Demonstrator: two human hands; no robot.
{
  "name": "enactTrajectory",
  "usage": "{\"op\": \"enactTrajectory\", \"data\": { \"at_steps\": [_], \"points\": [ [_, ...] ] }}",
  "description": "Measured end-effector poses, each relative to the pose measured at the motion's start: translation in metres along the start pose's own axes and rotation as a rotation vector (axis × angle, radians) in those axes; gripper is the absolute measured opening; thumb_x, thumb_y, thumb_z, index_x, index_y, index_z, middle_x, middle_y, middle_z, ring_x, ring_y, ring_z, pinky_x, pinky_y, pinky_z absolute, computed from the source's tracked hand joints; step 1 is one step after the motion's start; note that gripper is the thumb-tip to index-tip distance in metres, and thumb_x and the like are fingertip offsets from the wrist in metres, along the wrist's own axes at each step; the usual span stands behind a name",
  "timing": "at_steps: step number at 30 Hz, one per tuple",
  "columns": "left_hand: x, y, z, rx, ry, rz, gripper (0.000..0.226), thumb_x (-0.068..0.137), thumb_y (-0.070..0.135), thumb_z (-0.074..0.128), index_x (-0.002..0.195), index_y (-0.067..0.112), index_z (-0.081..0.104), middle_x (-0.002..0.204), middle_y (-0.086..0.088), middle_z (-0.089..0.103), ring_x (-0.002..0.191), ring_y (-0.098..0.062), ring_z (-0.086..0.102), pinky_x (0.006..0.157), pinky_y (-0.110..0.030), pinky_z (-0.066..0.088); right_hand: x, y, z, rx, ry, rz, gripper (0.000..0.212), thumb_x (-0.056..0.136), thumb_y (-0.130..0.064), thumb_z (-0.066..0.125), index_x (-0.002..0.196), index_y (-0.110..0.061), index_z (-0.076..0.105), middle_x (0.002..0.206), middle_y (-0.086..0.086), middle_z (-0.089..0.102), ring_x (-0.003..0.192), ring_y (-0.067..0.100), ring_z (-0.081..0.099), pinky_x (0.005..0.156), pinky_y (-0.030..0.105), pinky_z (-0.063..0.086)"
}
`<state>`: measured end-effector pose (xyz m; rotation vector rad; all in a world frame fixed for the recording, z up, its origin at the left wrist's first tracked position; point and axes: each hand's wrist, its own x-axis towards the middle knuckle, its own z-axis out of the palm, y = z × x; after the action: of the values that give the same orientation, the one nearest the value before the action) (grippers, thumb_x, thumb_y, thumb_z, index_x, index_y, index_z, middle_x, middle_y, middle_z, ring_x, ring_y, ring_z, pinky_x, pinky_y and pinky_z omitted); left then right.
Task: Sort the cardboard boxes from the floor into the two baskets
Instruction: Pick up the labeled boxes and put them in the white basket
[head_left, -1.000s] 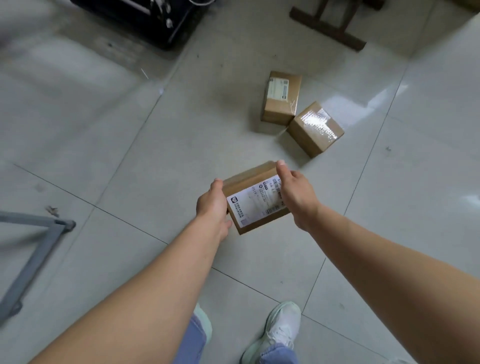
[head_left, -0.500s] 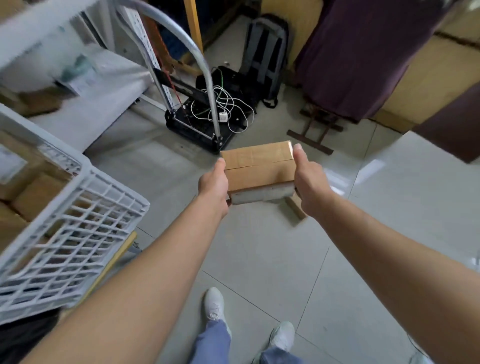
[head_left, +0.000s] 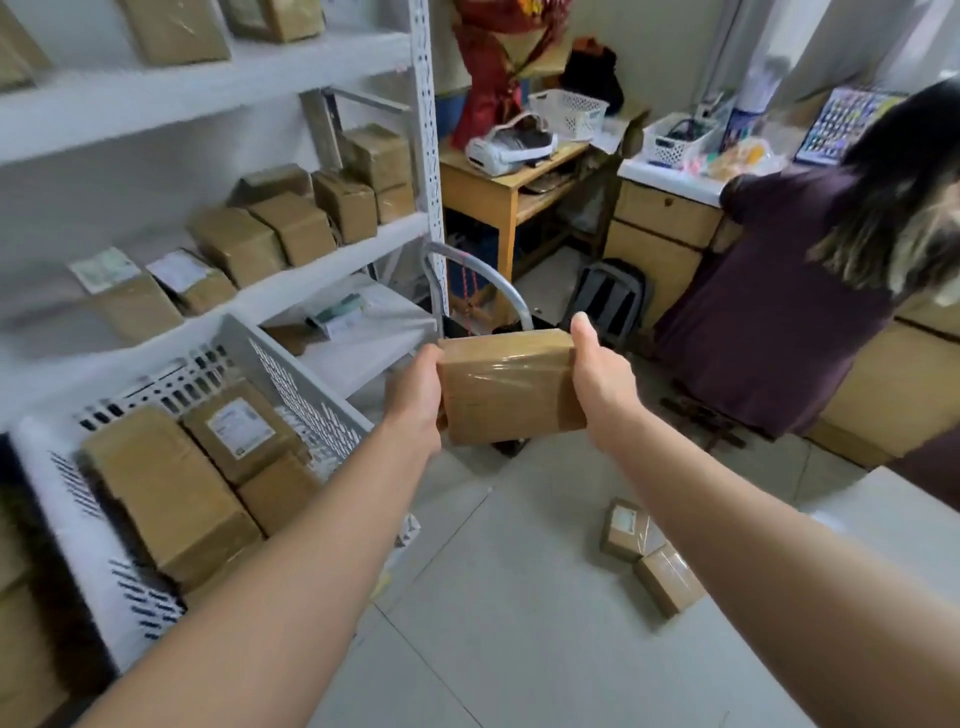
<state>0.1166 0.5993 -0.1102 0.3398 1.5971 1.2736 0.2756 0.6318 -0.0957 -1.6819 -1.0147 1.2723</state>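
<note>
Hands: left hand, right hand grip cardboard box, mid-frame.
Change: raised higher than before; its printed label now turned away.
Writing: label in basket, lower left, unreadable.

Bare forearms, bare hands

A parcel storeroom was indicated: metal shelving and a white basket were stocked with taped cardboard parcels beside wooden desks.
</note>
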Motion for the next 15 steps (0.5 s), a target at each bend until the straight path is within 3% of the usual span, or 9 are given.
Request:
{"op": "enactTrajectory", "data": {
  "at_steps": [2, 5, 7, 9, 12, 13, 15],
  "points": [
    [0.006, 0.013, -0.021, -0.026, 0.023, 0.035, 0.007, 0.078, 0.018, 0.053, 0.073, 0.013, 0.054, 0.075, -0.008, 0.056, 0.071, -0.023, 0.051, 0.071, -0.036, 0.043, -0.002, -0.012, 0.026, -0.034, -0.032, -0.057, 0.051, 0.095, -0.054, 0.039, 0.106, -0.009, 0.060, 0.095, 0.003, 0.049, 0.079, 0.016, 0.046, 0.072, 0.032, 0.036],
    [0.017, 0.029, -0.050, -0.070, 0.069, 0.046, 0.010, 0.077, 0.007, 0.049, 0.068, 0.012, 0.049, 0.068, -0.006, 0.050, 0.061, -0.021, 0.044, 0.068, -0.035, 0.039, -0.003, -0.023, 0.069, -0.017, -0.095, -0.129, 0.051, 0.097, -0.048, 0.044, 0.110, -0.002, 0.062, 0.084, 0.001, 0.050, 0.070, 0.012, 0.044, 0.068, 0.030, 0.037],
    [0.026, 0.037, -0.070, -0.110, 0.106, 0.029, 0.012, 0.080, 0.005, 0.049, 0.071, 0.012, 0.050, 0.069, -0.005, 0.052, 0.061, -0.020, 0.048, 0.061, -0.030, 0.041, -0.002, -0.029, 0.097, -0.015, -0.160, -0.143, 0.038, 0.096, -0.045, 0.047, 0.104, -0.011, 0.063, 0.081, -0.004, 0.052, 0.080, 0.013, 0.049, 0.074, 0.029, 0.041],
    [0.034, 0.042, -0.090, -0.150, 0.145, 0.027, 0.007, 0.083, 0.007, 0.049, 0.083, 0.013, 0.053, 0.075, -0.005, 0.054, 0.067, -0.019, 0.052, 0.056, -0.027, 0.043, 0.004, -0.033, 0.125, -0.029, -0.231, -0.162, 0.029, 0.096, -0.041, 0.050, 0.108, -0.018, 0.062, 0.092, -0.005, 0.057, 0.091, 0.013, 0.052, 0.084, 0.030, 0.043],
    [0.055, 0.045, -0.119, -0.218, 0.214, 0.043, 0.035, 0.088, 0.010, 0.051, 0.118, 0.027, 0.048, 0.097, -0.006, 0.057, 0.083, -0.023, 0.057, 0.062, -0.032, 0.049, 0.017, -0.037, 0.170, -0.092, -0.338, -0.205, 0.027, 0.094, -0.034, 0.054, 0.112, -0.017, 0.064, 0.104, -0.001, 0.062, 0.094, 0.016, 0.056, 0.087, 0.034, 0.046],
    [0.059, 0.048, -0.128, -0.221, 0.252, 0.031, 0.035, 0.089, 0.012, 0.052, 0.121, 0.026, 0.048, 0.104, -0.008, 0.058, 0.088, -0.025, 0.058, 0.065, -0.035, 0.050, 0.023, -0.038, 0.186, -0.098, -0.378, -0.208, 0.025, 0.093, -0.030, 0.055, 0.112, -0.017, 0.064, 0.103, 0.000, 0.062, 0.092, 0.016, 0.057, 0.085, 0.033, 0.047],
    [0.069, 0.052, -0.142, -0.247, 0.329, -0.012, 0.012, 0.092, 0.015, 0.052, 0.104, 0.016, 0.054, 0.098, -0.011, 0.059, 0.083, -0.027, 0.059, 0.072, -0.044, 0.053, 0.033, -0.040, 0.219, -0.111, -0.464, -0.193, 0.027, 0.090, -0.024, 0.059, 0.115, -0.018, 0.064, 0.101, 0.002, 0.063, 0.087, 0.016, 0.057, 0.074, 0.028, 0.048]
  ]
}}
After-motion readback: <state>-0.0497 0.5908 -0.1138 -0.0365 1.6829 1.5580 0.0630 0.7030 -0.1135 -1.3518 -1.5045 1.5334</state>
